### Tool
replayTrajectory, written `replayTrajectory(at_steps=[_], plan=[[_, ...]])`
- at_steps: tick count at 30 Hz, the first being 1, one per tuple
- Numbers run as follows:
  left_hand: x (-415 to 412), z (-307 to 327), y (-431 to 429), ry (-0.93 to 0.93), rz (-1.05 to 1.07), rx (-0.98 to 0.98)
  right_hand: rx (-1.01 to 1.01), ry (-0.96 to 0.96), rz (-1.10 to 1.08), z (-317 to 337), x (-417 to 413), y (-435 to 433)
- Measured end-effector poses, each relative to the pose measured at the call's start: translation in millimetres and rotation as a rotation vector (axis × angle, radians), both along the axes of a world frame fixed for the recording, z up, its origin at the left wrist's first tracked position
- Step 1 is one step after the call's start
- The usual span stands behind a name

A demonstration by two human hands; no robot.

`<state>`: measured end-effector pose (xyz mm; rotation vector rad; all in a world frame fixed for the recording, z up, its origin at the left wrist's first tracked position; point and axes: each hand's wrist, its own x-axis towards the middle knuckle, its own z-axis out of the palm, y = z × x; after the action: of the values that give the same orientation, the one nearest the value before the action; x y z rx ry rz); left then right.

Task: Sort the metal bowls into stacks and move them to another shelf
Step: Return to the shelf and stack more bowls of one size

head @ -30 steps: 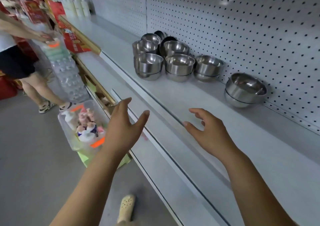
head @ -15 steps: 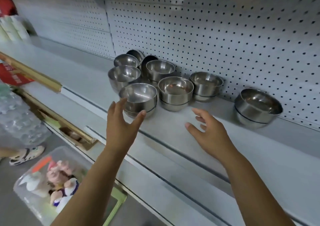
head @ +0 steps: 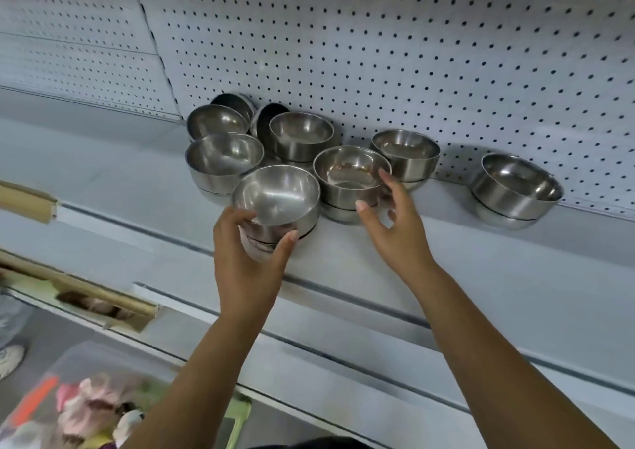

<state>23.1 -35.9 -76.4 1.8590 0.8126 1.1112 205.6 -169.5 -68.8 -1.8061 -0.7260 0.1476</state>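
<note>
Several small stacks of metal bowls stand on a grey shelf (head: 446, 242) against a pegboard wall. My left hand (head: 251, 252) wraps thumb and fingers round the nearest bowl stack (head: 278, 196) at the front. My right hand (head: 395, 222) reaches to the middle bowl stack (head: 350, 173), fingertips touching its right side, fingers spread. Further stacks sit behind at left (head: 223, 156), at back (head: 300, 132) and to the right (head: 405, 149). One larger stack (head: 515, 187) stands apart at far right. Two dark bowls (head: 237, 103) lean on the wall.
A lower shelf (head: 343, 356) runs beneath with bare grey surface. A cardboard strip (head: 24, 201) lies at the shelf's left end. A clear bin with toys (head: 86, 407) stands on the floor at bottom left. A shoe (head: 10, 359) shows at the left edge.
Both hands moved up to the bowls. My left hand took hold of the nearest stack, and my right hand reached the middle stack. The camera tilted up towards the shelf.
</note>
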Motion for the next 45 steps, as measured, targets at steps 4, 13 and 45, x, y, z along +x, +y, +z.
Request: replayTrajectory(at_steps=[4,13,45], plan=[[-1,-2,11,-0.050,-0.019,0.038,0.027,0.012,-0.029,2,3,0],[-5,-19,-6,-0.293,-0.153,0.270,0.117,0.215,0.046,23,13,-18],[36,-22,-37,0.217,-0.560,0.091,-0.052,0.283,0.096,37,16,-39]])
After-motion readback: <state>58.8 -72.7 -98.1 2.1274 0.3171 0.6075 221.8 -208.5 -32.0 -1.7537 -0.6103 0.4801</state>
